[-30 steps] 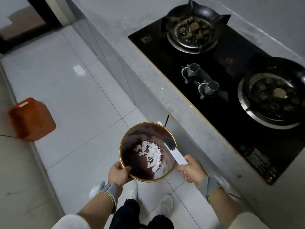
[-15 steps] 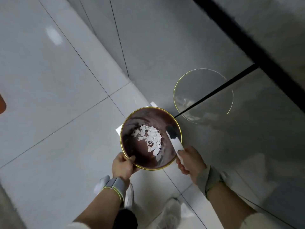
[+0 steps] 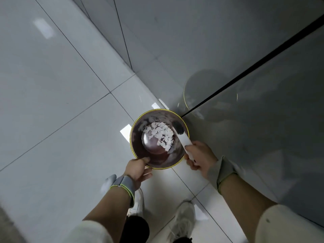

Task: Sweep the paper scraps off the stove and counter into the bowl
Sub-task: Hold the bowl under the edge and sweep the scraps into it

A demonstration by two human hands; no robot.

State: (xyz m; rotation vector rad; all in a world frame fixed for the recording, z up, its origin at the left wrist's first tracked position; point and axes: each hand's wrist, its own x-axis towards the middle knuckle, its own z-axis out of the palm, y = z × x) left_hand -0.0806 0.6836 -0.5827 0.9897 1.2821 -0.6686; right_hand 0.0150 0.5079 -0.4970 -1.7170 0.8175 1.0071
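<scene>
The glossy pale grey tiled floor (image 3: 52, 102) filled the left half of the view, with thin dark joints between the tiles. On the right stood the smooth grey cabinet front (image 3: 228, 41), crossed by a narrow black gap (image 3: 254, 67) that ran diagonally; its shiny surface showed a faint mirror picture of the bowl.

The round dark brown metal bowl with a thin gold rim (image 3: 138, 142) was held in the air over the floor, just beside the bottom of the cabinet front. The heap of small white paper scraps (image 3: 161, 135) lay inside the bowl, on the bottom and towards the side nearest the cabinet.

The left hand (image 3: 138, 169) gripped the near edge of the bowl: the thumb was hooked over the rim to the inside and the other fingers were curled under the outside. The right hand (image 3: 199, 156) was closed around the flat white handle of a small brush with dark bristles (image 3: 182, 137). The dark bristle end reached over the rim on the cabinet side of the bowl, just beside the scraps; if it touched them I could not tell.

Both wrists carried grey bands with a yellow-green edge (image 3: 122, 186), and pale sleeves were pushed up on the forearms. Below the arms, two white sneakers (image 3: 184, 218) stood on the floor.
</scene>
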